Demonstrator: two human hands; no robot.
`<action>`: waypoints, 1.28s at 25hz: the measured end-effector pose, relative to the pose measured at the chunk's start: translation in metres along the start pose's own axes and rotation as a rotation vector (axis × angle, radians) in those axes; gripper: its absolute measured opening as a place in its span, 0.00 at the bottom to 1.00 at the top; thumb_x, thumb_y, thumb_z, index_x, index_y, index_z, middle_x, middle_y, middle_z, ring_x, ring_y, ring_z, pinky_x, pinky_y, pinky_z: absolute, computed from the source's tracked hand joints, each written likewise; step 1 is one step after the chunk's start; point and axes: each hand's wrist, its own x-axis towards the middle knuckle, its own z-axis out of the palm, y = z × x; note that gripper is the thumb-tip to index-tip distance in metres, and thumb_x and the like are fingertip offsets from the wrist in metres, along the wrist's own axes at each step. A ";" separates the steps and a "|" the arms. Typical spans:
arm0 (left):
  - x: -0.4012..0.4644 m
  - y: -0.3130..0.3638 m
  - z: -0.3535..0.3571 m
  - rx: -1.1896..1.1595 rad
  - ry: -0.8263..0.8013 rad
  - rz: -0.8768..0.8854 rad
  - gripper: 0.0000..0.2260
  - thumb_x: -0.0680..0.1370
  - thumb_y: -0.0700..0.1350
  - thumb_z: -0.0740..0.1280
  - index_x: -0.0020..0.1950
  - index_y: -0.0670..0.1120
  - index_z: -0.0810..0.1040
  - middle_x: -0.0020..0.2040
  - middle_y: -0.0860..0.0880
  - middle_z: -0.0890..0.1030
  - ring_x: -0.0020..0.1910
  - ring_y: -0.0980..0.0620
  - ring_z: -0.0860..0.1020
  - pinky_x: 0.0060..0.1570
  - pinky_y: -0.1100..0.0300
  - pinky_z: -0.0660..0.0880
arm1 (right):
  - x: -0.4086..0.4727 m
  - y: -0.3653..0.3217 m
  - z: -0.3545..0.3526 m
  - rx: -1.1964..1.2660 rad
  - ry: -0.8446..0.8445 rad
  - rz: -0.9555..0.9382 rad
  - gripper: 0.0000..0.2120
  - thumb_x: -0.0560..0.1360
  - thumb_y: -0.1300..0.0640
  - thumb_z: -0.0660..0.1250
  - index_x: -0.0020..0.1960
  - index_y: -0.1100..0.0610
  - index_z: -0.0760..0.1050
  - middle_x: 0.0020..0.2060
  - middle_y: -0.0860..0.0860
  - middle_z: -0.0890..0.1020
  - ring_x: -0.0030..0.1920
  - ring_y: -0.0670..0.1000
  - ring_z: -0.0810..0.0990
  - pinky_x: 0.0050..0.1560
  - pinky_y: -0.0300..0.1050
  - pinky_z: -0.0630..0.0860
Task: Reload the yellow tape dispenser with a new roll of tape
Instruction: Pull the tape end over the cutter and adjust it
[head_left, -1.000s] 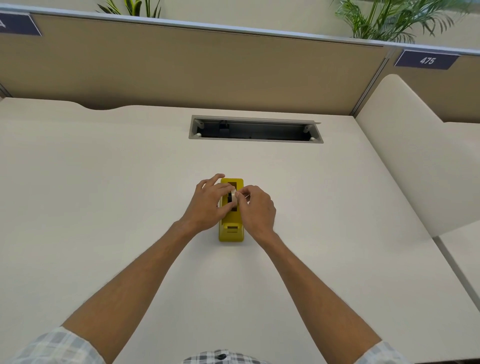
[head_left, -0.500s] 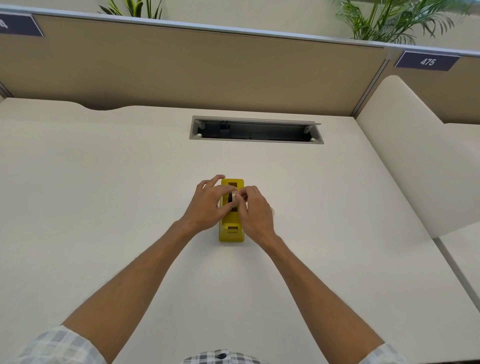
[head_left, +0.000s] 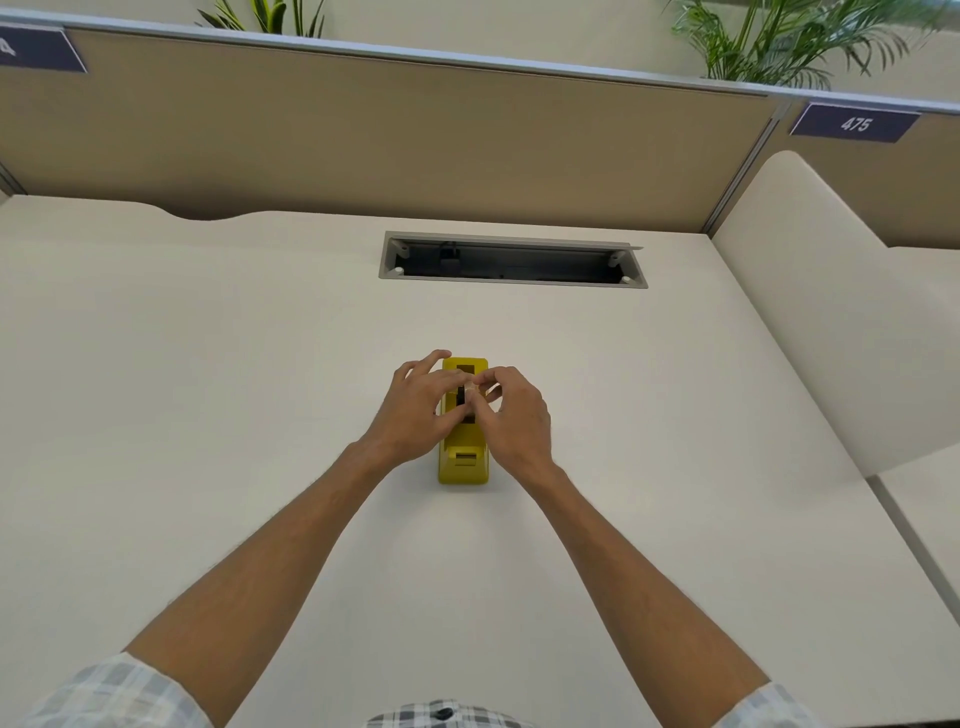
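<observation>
A: Nearest to us, what is there?

B: Two plaid sleeves at the near edge, bare forearms running far-ward over the pale tabletop (head_left: 208, 415). They meet at the yellow tape dispenser (head_left: 464, 462), which sits at the middle of the tabletop with its long axis running near to far.

A: And the hands?

B: The left hand (head_left: 415, 410) lies against the dispenser's left side, fingers curled over its top, thumb pressing in toward the middle; that grip looks pressed together around the body, steadying it. The right hand (head_left: 514, 415) comes in from the right, its fingertips (head_left: 485, 382) pinching something small and pale, probably the tape roll (head_left: 471, 391) or its hub, right above the dark slot. It is too small to say which.

A: So what does the next move turn on?

B: I judge the pale piece sits directly over the slot, between both hands, so it must go straight down, its axle crosswise to the dispenser's length. Both hands are equally near; the right one carries it.

A: Farther off?

B: An open cable tray (head_left: 514, 260) set in the tabletop, then the tan partition (head_left: 415, 145) with plants behind.
</observation>
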 end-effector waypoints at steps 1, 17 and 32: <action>0.000 0.000 0.000 0.000 -0.001 0.002 0.17 0.78 0.53 0.65 0.66 0.52 0.76 0.66 0.52 0.77 0.74 0.52 0.60 0.69 0.48 0.57 | 0.000 -0.001 0.000 -0.009 0.004 0.006 0.06 0.77 0.52 0.67 0.52 0.52 0.78 0.46 0.46 0.81 0.43 0.46 0.79 0.39 0.38 0.70; 0.000 0.000 -0.002 0.017 -0.025 0.020 0.16 0.79 0.53 0.64 0.65 0.51 0.76 0.65 0.54 0.77 0.74 0.52 0.60 0.70 0.47 0.57 | -0.003 -0.001 0.002 -0.084 -0.033 -0.021 0.05 0.79 0.55 0.64 0.50 0.53 0.79 0.45 0.47 0.81 0.44 0.47 0.77 0.39 0.40 0.68; -0.011 -0.001 0.003 -0.159 -0.097 -0.056 0.27 0.78 0.44 0.66 0.76 0.49 0.62 0.74 0.48 0.66 0.75 0.51 0.60 0.68 0.55 0.63 | -0.025 0.007 0.004 0.009 0.022 -0.041 0.03 0.76 0.55 0.69 0.47 0.51 0.82 0.40 0.45 0.78 0.43 0.46 0.78 0.39 0.42 0.73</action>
